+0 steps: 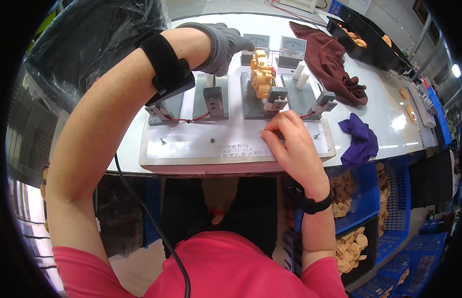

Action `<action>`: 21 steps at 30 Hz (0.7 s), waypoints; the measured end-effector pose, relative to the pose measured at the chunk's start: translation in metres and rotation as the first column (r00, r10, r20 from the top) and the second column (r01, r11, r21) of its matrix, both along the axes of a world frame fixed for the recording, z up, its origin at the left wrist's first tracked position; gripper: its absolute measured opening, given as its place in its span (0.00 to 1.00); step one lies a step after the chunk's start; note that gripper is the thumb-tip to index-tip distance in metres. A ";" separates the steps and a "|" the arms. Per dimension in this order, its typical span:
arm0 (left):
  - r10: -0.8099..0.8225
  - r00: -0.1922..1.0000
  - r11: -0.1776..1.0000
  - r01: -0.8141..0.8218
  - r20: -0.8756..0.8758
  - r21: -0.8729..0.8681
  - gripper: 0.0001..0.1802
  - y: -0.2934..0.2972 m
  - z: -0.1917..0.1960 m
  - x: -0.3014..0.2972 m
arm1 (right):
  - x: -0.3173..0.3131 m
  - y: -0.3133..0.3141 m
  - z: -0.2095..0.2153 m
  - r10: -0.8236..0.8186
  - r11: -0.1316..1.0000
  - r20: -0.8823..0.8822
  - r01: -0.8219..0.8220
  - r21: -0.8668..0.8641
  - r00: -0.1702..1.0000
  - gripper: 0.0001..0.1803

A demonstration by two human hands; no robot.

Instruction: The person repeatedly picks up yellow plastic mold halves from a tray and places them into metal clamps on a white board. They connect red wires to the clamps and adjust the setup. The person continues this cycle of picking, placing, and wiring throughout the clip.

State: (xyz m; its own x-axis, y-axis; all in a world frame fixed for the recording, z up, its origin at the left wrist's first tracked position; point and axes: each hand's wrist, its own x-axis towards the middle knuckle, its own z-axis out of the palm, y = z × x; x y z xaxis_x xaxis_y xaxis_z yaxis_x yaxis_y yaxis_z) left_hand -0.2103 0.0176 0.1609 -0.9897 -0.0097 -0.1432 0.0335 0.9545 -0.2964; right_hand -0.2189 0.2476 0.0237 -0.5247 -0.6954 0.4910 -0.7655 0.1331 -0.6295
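Observation:
My left hand [222, 47], in a grey glove, reaches across the top of a test fixture board [191, 144]. Its index finger is stretched toward a yellow plastic gear assembly [261, 74], with its tip close to the assembly's upper end; contact is unclear. The assembly stands on a grey mount behind a grey clamp [276, 98]. My bare right hand [295, 144] rests at the board's front, just below that clamp. Its fingers are curled, thumb and index tips nearly meeting; anything between them is too small to make out.
Two analog meters [292, 47] stand behind the fixture, beside two white posts [301, 77]. A brown cloth [335, 64] and a purple cloth [359, 139] lie rightward. Black trays [375, 39] hold parts; blue crates [393, 198] sit below. A plastic-lined bin [92, 54] is left.

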 end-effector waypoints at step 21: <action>-0.053 0.997 0.995 0.058 -0.051 0.084 0.40 0.007 -0.002 -0.002 | 0.007 -0.001 -0.005 -0.148 0.938 0.205 0.203 -0.280 0.968 0.25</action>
State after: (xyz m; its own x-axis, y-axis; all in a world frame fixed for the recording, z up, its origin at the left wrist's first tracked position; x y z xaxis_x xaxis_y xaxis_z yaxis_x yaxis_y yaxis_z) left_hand -0.2121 0.0248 0.1590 -0.9941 0.0557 -0.0927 0.0747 0.9734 -0.2164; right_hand -0.2116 0.2466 0.0190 -0.7227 -0.4218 0.5475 -0.6186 0.0415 -0.7846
